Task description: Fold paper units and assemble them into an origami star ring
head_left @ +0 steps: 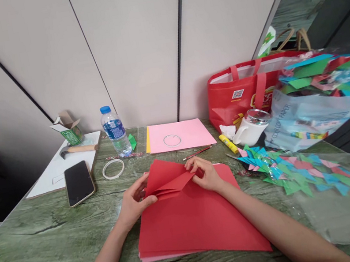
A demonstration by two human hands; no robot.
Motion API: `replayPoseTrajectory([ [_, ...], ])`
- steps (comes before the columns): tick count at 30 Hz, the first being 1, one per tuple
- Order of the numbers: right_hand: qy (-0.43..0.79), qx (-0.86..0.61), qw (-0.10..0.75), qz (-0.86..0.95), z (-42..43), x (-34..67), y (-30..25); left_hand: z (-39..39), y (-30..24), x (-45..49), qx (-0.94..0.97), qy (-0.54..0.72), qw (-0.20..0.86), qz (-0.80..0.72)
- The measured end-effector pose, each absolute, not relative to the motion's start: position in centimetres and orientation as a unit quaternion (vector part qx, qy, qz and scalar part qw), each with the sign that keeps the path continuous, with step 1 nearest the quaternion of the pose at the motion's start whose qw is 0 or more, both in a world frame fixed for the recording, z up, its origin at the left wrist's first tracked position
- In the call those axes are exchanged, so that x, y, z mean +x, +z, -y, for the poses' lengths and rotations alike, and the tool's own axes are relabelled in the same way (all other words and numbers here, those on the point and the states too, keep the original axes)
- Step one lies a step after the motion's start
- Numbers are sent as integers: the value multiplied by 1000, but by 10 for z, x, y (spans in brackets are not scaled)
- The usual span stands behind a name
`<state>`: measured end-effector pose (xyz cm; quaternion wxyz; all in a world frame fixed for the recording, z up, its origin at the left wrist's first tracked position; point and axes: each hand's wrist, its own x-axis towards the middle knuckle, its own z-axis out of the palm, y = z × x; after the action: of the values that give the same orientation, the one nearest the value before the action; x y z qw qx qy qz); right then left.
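A folded red sheet of paper (pixel 165 177) with several layers is held up between my two hands. My left hand (pixel 135 202) grips its left edge, thumb in front and fingers behind. At the upper right corner, my right hand (pixel 204 174) pinches a flap between thumb and fingers. Below the folded sheet lies a stack of red paper (pixel 197 225), with a pink edge showing underneath. Just beyond my right hand is a red pencil (pixel 198 153). A pink sheet (pixel 192 132) with a ring lying or drawn on it rests farther back.
At left are a phone (pixel 78 183), a hammer (pixel 80 149), a small box (pixel 69 130), a tape roll (pixel 113 169) and a water bottle (pixel 115 132). At right stand a white mug (pixel 252 129), a glue stick (pixel 228 143), a red bag (pixel 223 98) and folded paper pieces (pixel 302 170).
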<state>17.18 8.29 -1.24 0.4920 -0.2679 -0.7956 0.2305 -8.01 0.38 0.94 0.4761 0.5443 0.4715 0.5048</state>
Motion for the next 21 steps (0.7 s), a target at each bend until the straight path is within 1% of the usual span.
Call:
replayPoseTrajectory([
  [6, 235, -275, 487, 795, -83, 172, -13, -3, 14, -77, 553, 505, 485, -452],
  [11, 240, -302, 450, 806, -84, 174, -16, -4, 13, -77, 562, 508, 485, -437],
  [15, 182, -360, 418, 814, -84, 173, -20, -6, 10, -78, 540, 503, 487, -466],
  [19, 128, -363, 414, 825, -84, 171, -22, -7, 10, -75, 451, 515, 532, -498],
  [21, 107, -368, 419, 823, -84, 171, -23, -6, 12, -74, 438, 503, 559, -493],
])
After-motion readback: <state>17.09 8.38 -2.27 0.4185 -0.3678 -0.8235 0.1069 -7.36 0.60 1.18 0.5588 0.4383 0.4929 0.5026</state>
